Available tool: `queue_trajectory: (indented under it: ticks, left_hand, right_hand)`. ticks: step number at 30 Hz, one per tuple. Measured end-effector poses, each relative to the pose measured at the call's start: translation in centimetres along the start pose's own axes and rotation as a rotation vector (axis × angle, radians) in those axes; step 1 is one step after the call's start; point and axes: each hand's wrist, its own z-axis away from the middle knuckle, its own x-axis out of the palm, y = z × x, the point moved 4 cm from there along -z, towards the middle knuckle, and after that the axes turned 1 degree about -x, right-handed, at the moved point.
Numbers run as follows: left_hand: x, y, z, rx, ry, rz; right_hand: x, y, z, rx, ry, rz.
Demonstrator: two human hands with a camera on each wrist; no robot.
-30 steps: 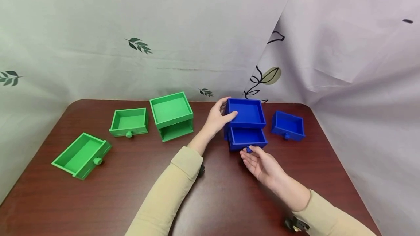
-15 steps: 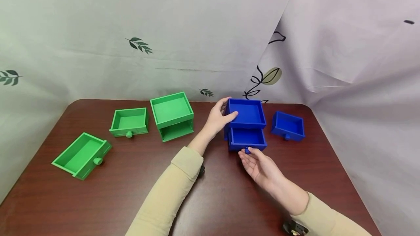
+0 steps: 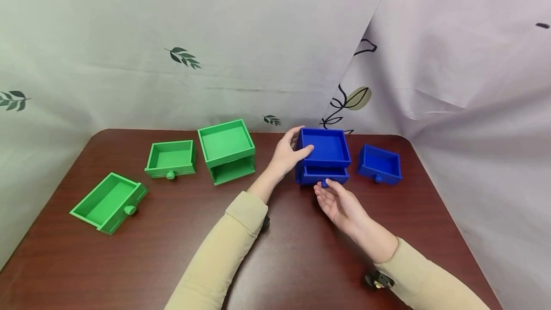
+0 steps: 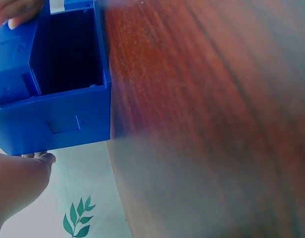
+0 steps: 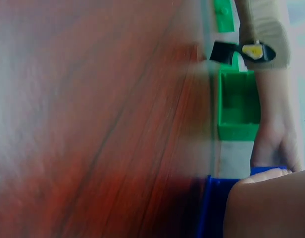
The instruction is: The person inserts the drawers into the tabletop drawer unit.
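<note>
At the near left of the table [image 3: 275, 262] lies a green drawer [image 3: 103, 199]. The right hand [image 3: 346, 209] pinches the knob [image 3: 325, 183] of a blue drawer [image 3: 325, 171], which sits low in the blue cabinet [image 3: 325, 147], partly out. The left hand [image 3: 286, 157] clasps that cabinet's left side. A 2nd blue drawer [image 3: 380, 162] lies just right, a 2nd green drawer [image 3: 172, 158] and green cabinet [image 3: 225, 143] left. Cloth [image 3: 241, 51] hangs behind.

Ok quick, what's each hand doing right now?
Left hand: holding the blue cabinet.
Right hand: pinching the knob of the blue drawer.
</note>
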Motion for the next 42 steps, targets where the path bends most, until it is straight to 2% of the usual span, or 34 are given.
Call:
queue_trajectory:
  ticks: [18, 30, 42]
  left_hand:
    - [-0.1, 0.1, -0.2, 0.028, -0.010, 0.010]
    - [-0.1, 0.0, -0.1, 0.016, -0.006, 0.019]
    - [-0.1, 0.0, 0.0, 0.011, -0.007, 0.016]
  right_hand:
    - [0.4, -0.9, -2.6, 0.000, -0.036, -0.059]
    - [0.1, -0.8, -2.5, 0.016, -0.057, -0.063]
    - [-1.9, -0.9, -1.7, 0.041, -0.015, -0.084]
